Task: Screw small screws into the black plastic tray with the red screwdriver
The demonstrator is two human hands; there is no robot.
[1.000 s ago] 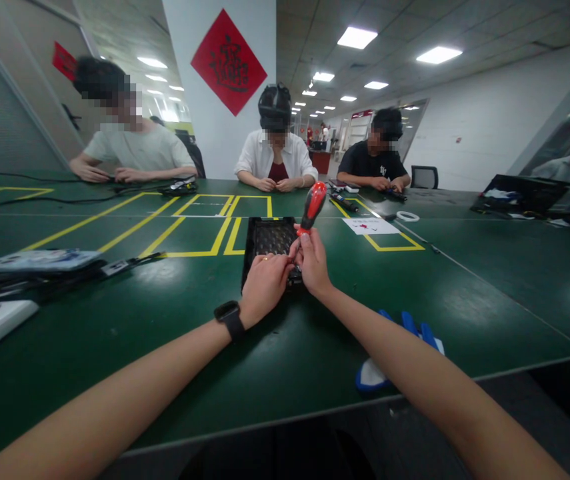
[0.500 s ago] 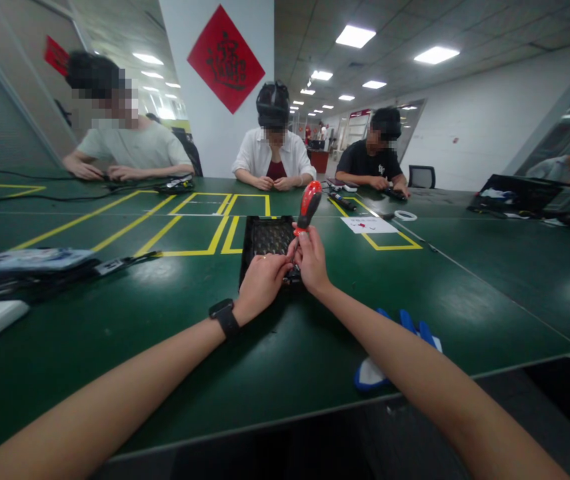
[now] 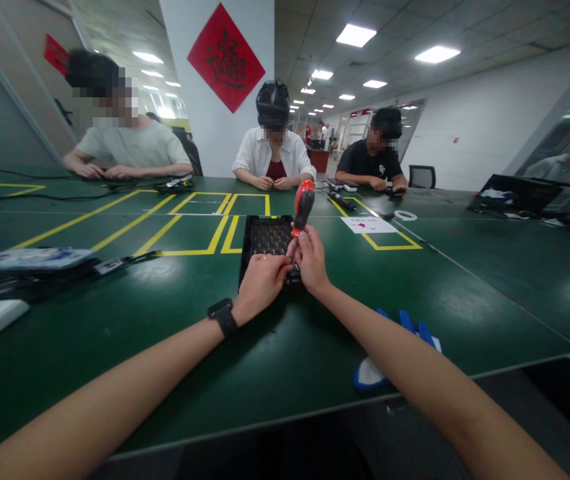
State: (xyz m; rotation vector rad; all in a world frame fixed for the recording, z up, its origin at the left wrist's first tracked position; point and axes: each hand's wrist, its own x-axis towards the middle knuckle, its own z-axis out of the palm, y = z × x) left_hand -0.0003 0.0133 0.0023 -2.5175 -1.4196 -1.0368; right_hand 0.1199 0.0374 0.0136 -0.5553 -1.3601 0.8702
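A screwdriver (image 3: 304, 205) with a red and black handle stands nearly upright, handle on top. My right hand (image 3: 313, 261) is closed around its shaft, just below the handle. From the left, my left hand (image 3: 263, 277) meets it with thumb and finger pinched near the lower shaft; what lies between those fingertips is hidden. Both hands are over the near end of a black tray-like case (image 3: 248, 241), whose inside shows a pattern of small rounded cells. The screwdriver's tip is hidden by my fingers.
A blue and white glove (image 3: 369, 375) lies under my right forearm. A printed sheet (image 3: 369, 225) and a white ring (image 3: 405, 216) are beyond, to the right. Boxes with dark cables (image 3: 29, 260) lie at left. Several people sit across the green table (image 3: 175, 387).
The screwdriver's handle has tipped slightly to the left and is more upright now. My hands have stayed in almost the same place.
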